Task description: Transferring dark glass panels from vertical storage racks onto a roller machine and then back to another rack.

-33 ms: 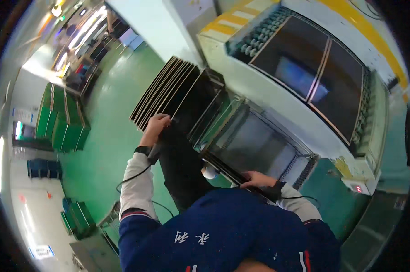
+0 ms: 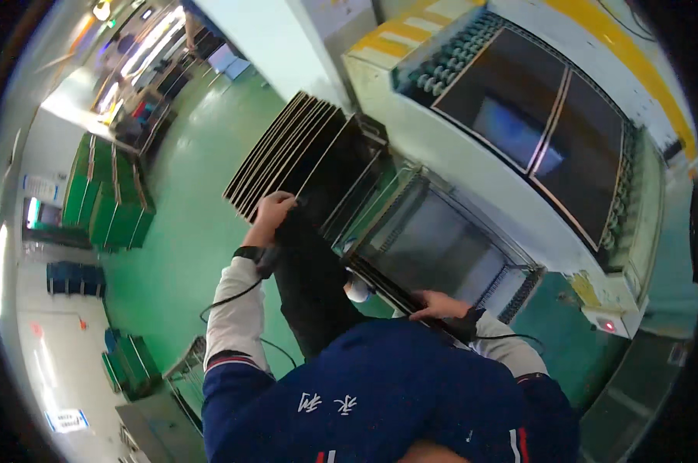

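My left hand (image 2: 274, 212) is closed at the near edge of a row of thin dark panels (image 2: 295, 147) with pale copper-coloured edges, which stand upright and lean side by side. Its fingers curl over a panel's edge. Lower right, my right hand (image 2: 440, 305) is closed over the upper edge of dark upright boards (image 2: 387, 287), close to my body; how many it grips is hidden. These boards stand along the near side of a metal rack (image 2: 480, 212) with toothed slot rails. Both wrists wear dark bands with cables.
Beyond the rack, a white machine bed (image 2: 441, 147) with green rollers (image 2: 445, 65) carries two flat dark panels (image 2: 511, 108). A white pillar (image 2: 287, 38) rises behind the leaning panels. Green stacked crates (image 2: 106, 201) stand on the green floor (image 2: 183, 177) at left. A panel stack hides part of its stand.
The view has shifted slightly, so the panels and machine sit a little further right. Both hands keep their places on the panels.
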`<control>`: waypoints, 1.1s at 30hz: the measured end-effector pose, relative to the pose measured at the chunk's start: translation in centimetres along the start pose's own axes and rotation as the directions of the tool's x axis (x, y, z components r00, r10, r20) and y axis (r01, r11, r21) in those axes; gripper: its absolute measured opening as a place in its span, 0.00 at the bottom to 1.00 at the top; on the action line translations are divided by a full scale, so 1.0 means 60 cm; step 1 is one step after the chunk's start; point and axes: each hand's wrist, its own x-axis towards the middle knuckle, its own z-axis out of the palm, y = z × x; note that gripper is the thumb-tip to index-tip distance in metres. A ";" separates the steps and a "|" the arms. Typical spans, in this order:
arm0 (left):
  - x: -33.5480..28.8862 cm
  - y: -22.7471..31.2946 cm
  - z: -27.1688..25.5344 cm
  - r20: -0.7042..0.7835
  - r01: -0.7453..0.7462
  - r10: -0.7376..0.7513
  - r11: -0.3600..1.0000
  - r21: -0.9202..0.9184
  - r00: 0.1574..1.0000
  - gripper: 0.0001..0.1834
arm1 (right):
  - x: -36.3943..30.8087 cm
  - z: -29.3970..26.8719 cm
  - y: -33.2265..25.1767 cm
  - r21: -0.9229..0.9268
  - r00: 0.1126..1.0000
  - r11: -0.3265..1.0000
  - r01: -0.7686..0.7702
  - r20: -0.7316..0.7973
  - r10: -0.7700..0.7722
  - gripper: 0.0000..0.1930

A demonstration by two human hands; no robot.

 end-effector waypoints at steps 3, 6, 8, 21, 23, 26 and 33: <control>-0.048 0.025 0.016 -0.008 -0.039 0.045 0.925 0.379 0.999 0.15 | -0.011 -0.045 -0.114 -0.179 0.997 0.982 -0.056 0.050 0.066 0.38; -0.040 -0.020 0.009 -0.030 -0.033 0.045 0.950 0.310 0.999 0.18 | -0.016 -0.056 -0.125 -0.177 0.992 0.981 -0.080 0.080 0.096 0.39; -0.027 -0.002 0.016 -0.008 -0.027 0.030 0.960 0.278 1.000 0.19 | -0.024 -0.036 -0.084 -0.146 0.989 0.983 -0.106 0.084 0.120 0.39; -0.001 -0.008 0.009 0.073 0.042 -0.065 0.958 0.284 0.995 0.20 | -0.049 -0.034 -0.111 -0.076 0.987 0.985 -0.156 -0.055 0.152 0.32; 0.007 -0.022 0.015 0.065 0.043 -0.066 0.949 0.311 0.996 0.21 | -0.044 -0.029 -0.093 0.011 0.973 0.973 -0.232 -0.014 0.232 0.30; 0.009 -0.045 0.012 0.055 0.031 -0.051 0.946 0.322 0.997 0.22 | -0.046 -0.047 -0.137 -0.103 0.978 0.974 -0.203 0.018 0.206 0.27; 0.011 -0.035 0.018 0.042 0.040 -0.061 0.925 0.378 0.997 0.21 | -0.053 -0.028 -0.103 -0.267 0.995 0.962 -0.060 0.059 0.079 0.26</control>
